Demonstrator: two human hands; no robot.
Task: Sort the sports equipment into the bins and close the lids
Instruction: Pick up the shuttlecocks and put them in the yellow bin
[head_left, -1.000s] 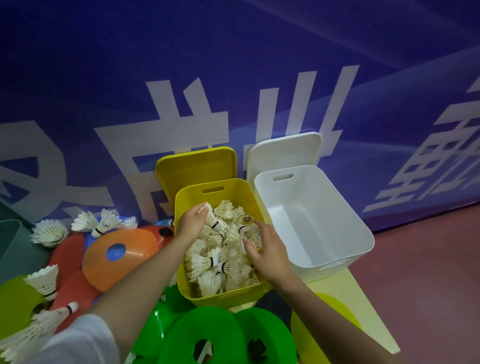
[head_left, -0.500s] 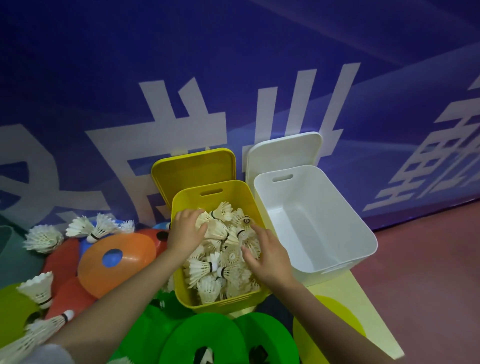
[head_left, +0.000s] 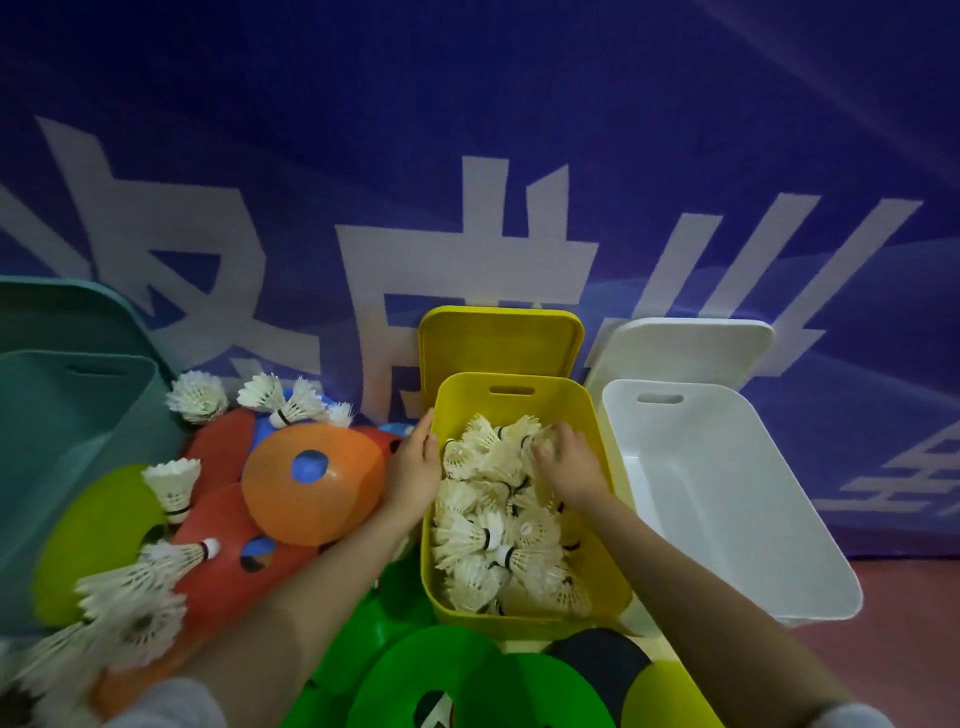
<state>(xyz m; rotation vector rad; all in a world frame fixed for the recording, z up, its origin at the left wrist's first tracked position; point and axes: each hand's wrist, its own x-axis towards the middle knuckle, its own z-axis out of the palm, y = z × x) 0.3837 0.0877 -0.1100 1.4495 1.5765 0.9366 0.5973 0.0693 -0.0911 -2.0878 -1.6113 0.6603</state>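
A blue banner wall (head_left: 467, 130) with large white characters fills the upper half of the frame, and a reddish floor (head_left: 909, 623) shows at the lower right.

Nearest the camera, along the bottom edge, green disc cones (head_left: 431, 675) overlap one another, with a lime-yellow one (head_left: 660, 696) at the lower right. At the lower left, loose white shuttlecocks (head_left: 130, 597) lie over red cones (head_left: 249, 577) and a lime-green cone (head_left: 93, 530).

Both forearms reach up from the bottom to the yellow bin (head_left: 530, 618) in the centre of the frame. It is a rectangular tub with a slot handle in its far wall, and it is heaped with white feathered shuttlecocks (head_left: 498, 535) with dark bands at their cork ends. The left hand (head_left: 413, 473) rests on the bin's left rim, fingers lying over the edge near the far corner; whether they curl round the rim cannot be told. The right hand (head_left: 569, 467) is inside the bin, palm down on the far part of the heap, its fingers bent into the feathers; whether it grips one cannot be told.

An orange cone (head_left: 317, 483) lies just left of the left hand. A white bin (head_left: 727, 519) stands touching the yellow bin's right side. At the left edge stands a teal bin (head_left: 62, 441).

Farther back, more shuttlecocks (head_left: 280, 400) lie beside the teal bin. A yellow lid (head_left: 498, 343) and a white lid (head_left: 680, 348) lean upright against the banner behind their bins.
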